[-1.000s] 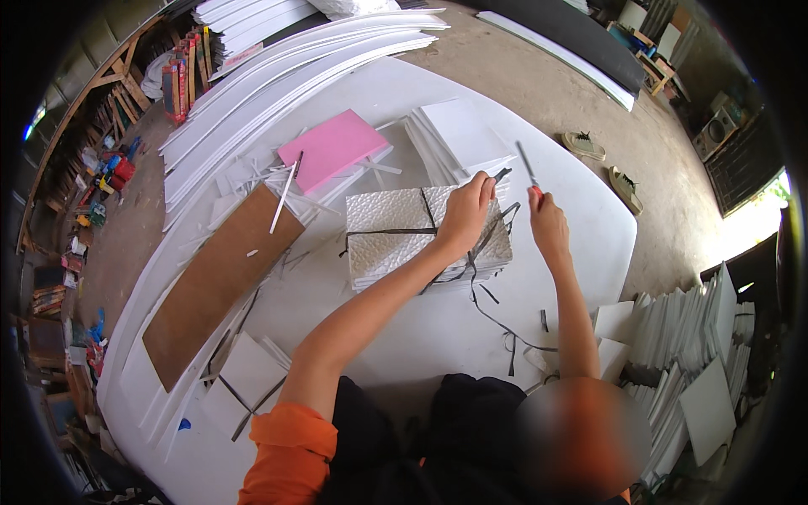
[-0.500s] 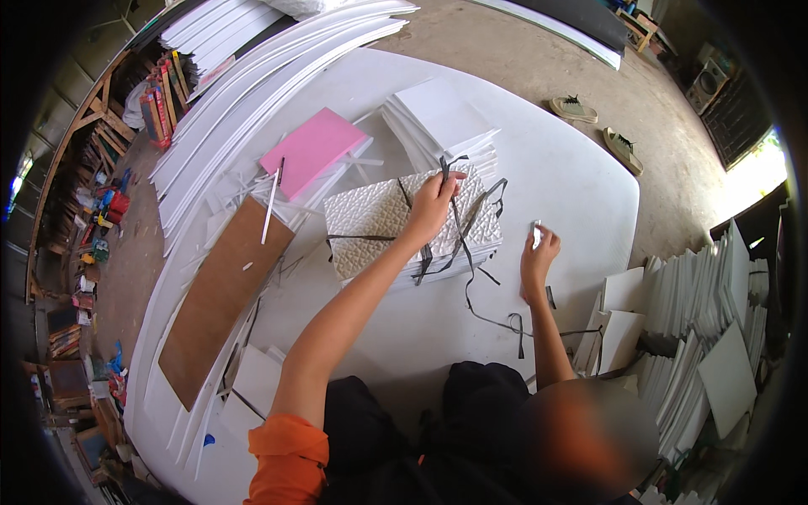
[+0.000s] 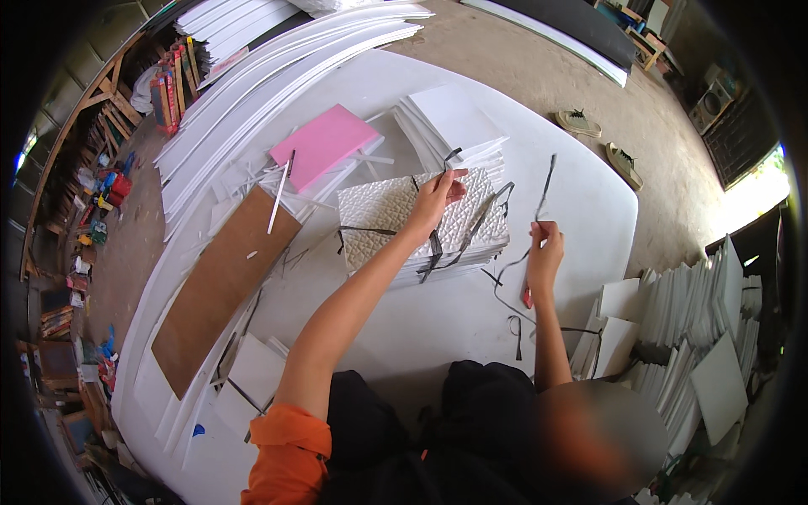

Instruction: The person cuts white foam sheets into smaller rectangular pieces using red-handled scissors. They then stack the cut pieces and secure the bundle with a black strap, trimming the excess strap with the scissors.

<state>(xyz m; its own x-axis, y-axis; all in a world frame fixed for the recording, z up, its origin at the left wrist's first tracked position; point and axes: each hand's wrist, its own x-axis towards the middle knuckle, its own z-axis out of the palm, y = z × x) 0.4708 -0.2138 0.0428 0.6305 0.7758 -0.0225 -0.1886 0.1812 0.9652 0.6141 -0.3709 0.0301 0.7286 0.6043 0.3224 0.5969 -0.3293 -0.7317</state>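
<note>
A bundle of white panels with a pebbled top sheet (image 3: 379, 206) lies on the table, tied round with black strapping (image 3: 477, 229). My left hand (image 3: 436, 204) rests over the bundle, fingers pinched on a short strap end (image 3: 453, 156) that sticks up past them. Right of the bundle, my right hand (image 3: 545, 249) is raised above the table, closed on a loose black strap (image 3: 549, 181). One end of it stands up above the fingers; the rest trails down to the tabletop. A small red object (image 3: 528, 297) shows under the right palm, mostly hidden.
On the white table (image 3: 581, 198) are a pink block (image 3: 324, 147), a white panel stack (image 3: 459, 118), a brown board (image 3: 223, 290) and thin white strips (image 3: 278, 198). Long white sheets (image 3: 252, 109) line the far left. More panels (image 3: 686, 303) stand at right; shoes (image 3: 623, 164) lie beyond.
A length of strap that ran down from near my left hand now hangs from my right hand, off the bundle. The white or silvery piece at my right fingertips no longer shows.
</note>
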